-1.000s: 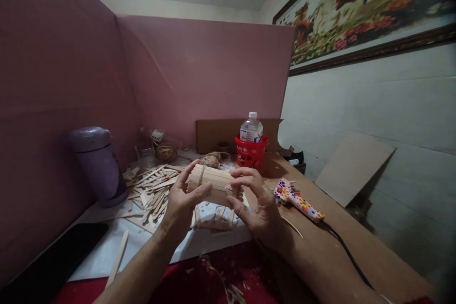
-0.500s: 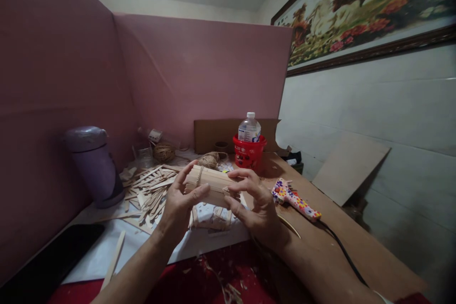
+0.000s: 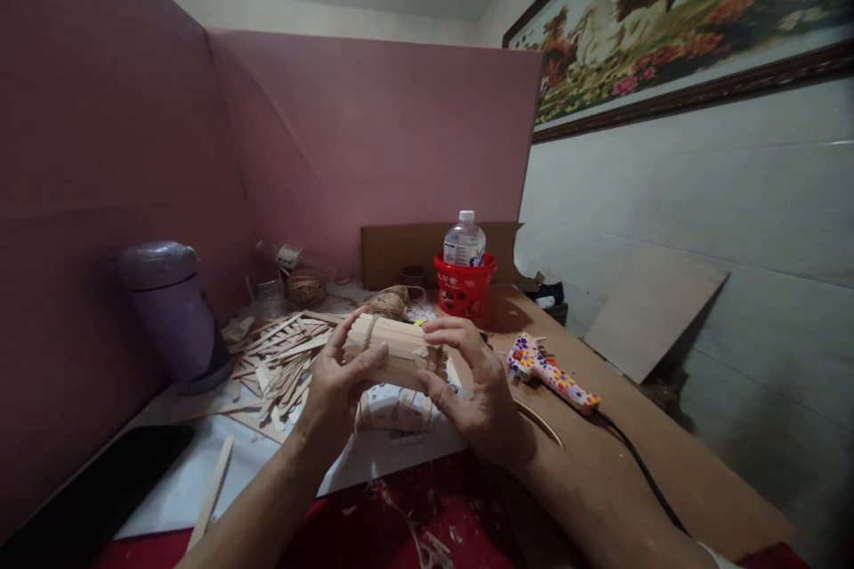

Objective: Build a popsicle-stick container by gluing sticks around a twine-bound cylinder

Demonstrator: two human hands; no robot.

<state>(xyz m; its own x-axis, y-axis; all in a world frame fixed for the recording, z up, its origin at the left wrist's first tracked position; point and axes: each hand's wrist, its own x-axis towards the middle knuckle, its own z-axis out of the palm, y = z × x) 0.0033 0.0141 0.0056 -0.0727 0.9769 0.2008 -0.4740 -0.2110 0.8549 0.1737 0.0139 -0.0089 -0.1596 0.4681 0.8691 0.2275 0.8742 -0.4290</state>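
Observation:
A barrel-like bundle of pale wooden craft sticks (image 3: 397,345), with twine tied round its left part, is held tilted above the table. My left hand (image 3: 343,373) is closed round its left end, the thumb lying along the near side. At the other end my right hand (image 3: 477,387) grips it, fingers on top and thumb below. A small pale piece sits on the bundle by the right fingertips; I cannot make out whether it is separate. Beneath lies a stick-edged piece (image 3: 395,409), partly hidden by the hands.
Loose craft sticks (image 3: 286,364) are heaped at the left, beside a purple tumbler (image 3: 177,320). Twine balls (image 3: 305,287) and a red bucket (image 3: 465,289) holding a plastic bottle (image 3: 465,240) stand behind. A flower-patterned glue gun (image 3: 551,378) with a cord lies at right, a black phone-like slab (image 3: 100,489) front left.
The bundle has turned slightly in my hands, and the right fingers have shifted a little along its right end. The view has moved slightly.

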